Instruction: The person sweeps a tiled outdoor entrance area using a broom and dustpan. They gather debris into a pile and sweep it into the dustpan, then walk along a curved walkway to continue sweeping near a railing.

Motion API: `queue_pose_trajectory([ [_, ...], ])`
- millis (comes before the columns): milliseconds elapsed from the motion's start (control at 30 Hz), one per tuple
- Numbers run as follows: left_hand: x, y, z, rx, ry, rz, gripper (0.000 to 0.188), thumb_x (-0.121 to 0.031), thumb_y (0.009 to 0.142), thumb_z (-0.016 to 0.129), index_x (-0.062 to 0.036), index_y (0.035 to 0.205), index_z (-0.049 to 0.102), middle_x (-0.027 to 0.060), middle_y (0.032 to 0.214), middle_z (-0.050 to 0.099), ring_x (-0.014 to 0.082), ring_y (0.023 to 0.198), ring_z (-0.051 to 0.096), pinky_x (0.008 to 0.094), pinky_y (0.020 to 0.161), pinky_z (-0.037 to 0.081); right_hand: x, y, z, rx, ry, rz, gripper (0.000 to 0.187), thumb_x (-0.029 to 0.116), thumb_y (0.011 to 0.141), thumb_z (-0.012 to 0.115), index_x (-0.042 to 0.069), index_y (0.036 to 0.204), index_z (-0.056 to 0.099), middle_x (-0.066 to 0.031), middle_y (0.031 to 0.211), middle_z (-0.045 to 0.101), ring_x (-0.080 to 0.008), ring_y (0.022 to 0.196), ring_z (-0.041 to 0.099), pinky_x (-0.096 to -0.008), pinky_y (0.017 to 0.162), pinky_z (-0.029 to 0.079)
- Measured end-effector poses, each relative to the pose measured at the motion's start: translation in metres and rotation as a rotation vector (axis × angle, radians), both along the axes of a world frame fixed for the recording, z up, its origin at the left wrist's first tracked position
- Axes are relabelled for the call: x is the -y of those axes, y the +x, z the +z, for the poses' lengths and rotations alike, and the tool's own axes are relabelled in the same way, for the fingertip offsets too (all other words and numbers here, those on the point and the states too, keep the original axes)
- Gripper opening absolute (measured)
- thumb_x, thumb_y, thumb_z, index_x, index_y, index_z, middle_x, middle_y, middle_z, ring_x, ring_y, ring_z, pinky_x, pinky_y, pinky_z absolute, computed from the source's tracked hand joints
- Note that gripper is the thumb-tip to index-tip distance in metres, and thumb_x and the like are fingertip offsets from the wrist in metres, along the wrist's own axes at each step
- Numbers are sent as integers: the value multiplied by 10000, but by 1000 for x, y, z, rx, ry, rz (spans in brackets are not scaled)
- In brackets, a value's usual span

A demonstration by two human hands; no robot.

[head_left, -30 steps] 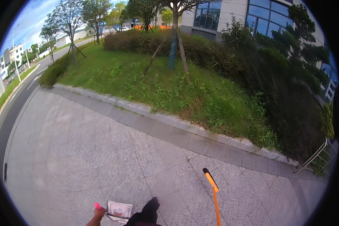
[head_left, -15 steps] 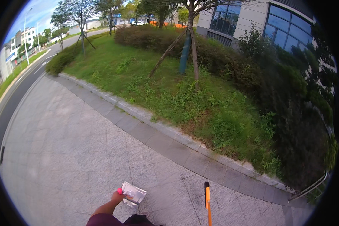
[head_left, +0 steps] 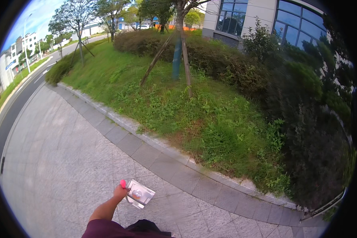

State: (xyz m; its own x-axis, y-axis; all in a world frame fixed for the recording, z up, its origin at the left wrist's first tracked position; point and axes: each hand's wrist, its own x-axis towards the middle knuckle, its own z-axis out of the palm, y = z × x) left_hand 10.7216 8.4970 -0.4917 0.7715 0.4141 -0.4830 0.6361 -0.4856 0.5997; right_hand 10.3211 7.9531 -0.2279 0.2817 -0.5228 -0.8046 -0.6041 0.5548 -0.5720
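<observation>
My left hand (head_left: 120, 192) is closed around the handle of a white dustpan (head_left: 147, 192), held low in front of me over the paving. The handle's pink end (head_left: 123, 183) sticks up past my fingers. Inside the pan rests a small clear, crumpled-looking piece of litter (head_left: 137, 194) with an orange tint; its kind is too small to make out. My right hand is outside the picture.
Pale paving slabs (head_left: 67, 158) spread around me. A stone kerb (head_left: 162, 145) runs diagonally along a grassy bank (head_left: 166, 107) with a propped tree (head_left: 177, 51). Dark bushes (head_left: 305, 139) and a metal rail (head_left: 325, 206) stand at the right; a road (head_left: 31, 85) curves at the left.
The orange-handled broom seen at the lower right has left the picture. The view has advanced along the paving, with the kerb and tree shifting left. My left hand still holds the dustpan.
</observation>
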Motion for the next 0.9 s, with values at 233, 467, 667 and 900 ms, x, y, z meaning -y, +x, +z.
queue_pose_trajectory([
  [233,68,67,9,292,-294,42,268,-169,693,679,-16,888,577,121,707,632,193,694,622,308,652,470,146,35,-27,428,-142,-54,108,48,682,561,35,622,472,-45,609,437,-128,548,425,-198,415,330],
  [467,160,163,16,430,-427,329,229,-13,669,629,-5,881,544,62,596,532,132,566,514,250,522,407,215,27,-40,659,501,-950,292,38,747,515,-161,906,371,-141,685,495,-163,528,540,-238,507,510],
  [667,222,267,27,522,-468,204,101,-41,732,517,10,820,520,28,511,436,114,388,401,242,359,359,229,14,-37,606,401,-1221,254,13,723,509,-142,862,361,-161,736,469,-162,488,525,-219,466,514],
  [900,325,463,125,648,-97,-180,108,-117,814,563,-22,794,517,-4,555,411,96,475,395,265,420,320,229,31,-19,629,343,-1376,219,-11,711,472,-158,848,385,-199,739,482,-158,467,522,-219,446,509],
])
